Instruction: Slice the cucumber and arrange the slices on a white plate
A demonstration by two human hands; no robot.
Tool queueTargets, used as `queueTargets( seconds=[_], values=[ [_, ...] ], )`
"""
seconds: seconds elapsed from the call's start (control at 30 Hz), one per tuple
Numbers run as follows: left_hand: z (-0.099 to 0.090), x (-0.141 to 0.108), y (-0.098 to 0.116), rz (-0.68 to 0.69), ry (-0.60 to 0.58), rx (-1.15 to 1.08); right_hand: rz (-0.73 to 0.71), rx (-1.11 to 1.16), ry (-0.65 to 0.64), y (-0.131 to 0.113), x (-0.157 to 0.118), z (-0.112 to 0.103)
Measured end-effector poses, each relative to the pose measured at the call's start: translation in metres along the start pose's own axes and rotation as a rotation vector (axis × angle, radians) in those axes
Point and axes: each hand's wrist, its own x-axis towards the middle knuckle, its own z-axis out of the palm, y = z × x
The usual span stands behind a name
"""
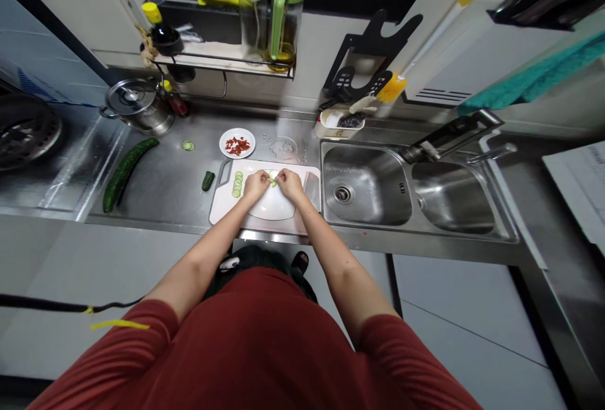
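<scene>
Pale green cucumber slices (pixel 273 181) were pinched between your two hands, above the far edge of a white plate (pixel 271 210). Your left hand (pixel 256 187) had thumb and fingers closed on them from the 9 o'clock side; your right hand (pixel 290 184) gripped them likewise from 3 o'clock, the fingertips nearly meeting. The white plate lay at 6 o'clock from the slices, on a white cutting board (pixel 220 207). On the board at 9 o'clock, near your left hand, was a row of overlapping slices (pixel 237 184); past the board's edge, in the same direction, sat a dark green cucumber stub (pixel 208 181). At 11 o'clock, just beyond the board, a small plate (pixel 224 138) held chopped red pieces (pixel 237 145). Farther out on the steel desk (pixel 155 199), a whole cucumber (pixel 121 170) lay at 9 o'clock and a lidded pot (pixel 142 111) stood at 10. A double sink (pixel 378 177) was at 3 o'clock.
</scene>
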Motion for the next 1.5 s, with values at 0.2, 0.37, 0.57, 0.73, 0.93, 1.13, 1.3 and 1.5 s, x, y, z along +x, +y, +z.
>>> queueTargets(
  seconds=[0.2,0.37,0.57,0.73,0.93,1.13,1.3,1.5],
  values=[
    [0.001,0.008,0.004,-0.013,-0.012,0.147,0.011,-0.144,-0.041,-0.007,0.008,-0.001],
    [0.001,0.009,0.007,-0.03,-0.041,0.228,0.011,-0.225,-0.06,-0.01,0.008,0.0],
    [0.002,0.01,0.004,-0.006,-0.045,0.268,-0.002,-0.29,-0.083,-0.011,0.006,0.001],
    [0.003,0.012,0.001,-0.003,-0.044,0.273,-0.003,-0.331,-0.099,-0.015,0.005,0.0],
    [0.001,0.01,0.0,0.012,-0.04,0.23,-0.003,-0.3,-0.081,-0.015,0.004,-0.003],
    [-0.001,0.009,-0.003,0.029,-0.007,0.184,0.033,-0.232,0.008,-0.013,-0.014,-0.006],
    [0.0,0.008,0.001,-0.013,-0.019,0.223,0.132,-0.296,-0.031,-0.02,-0.032,0.001],
    [0.002,0.008,0.007,-0.032,-0.013,0.268,0.184,-0.349,-0.056,-0.029,-0.035,0.006]
  ],
)
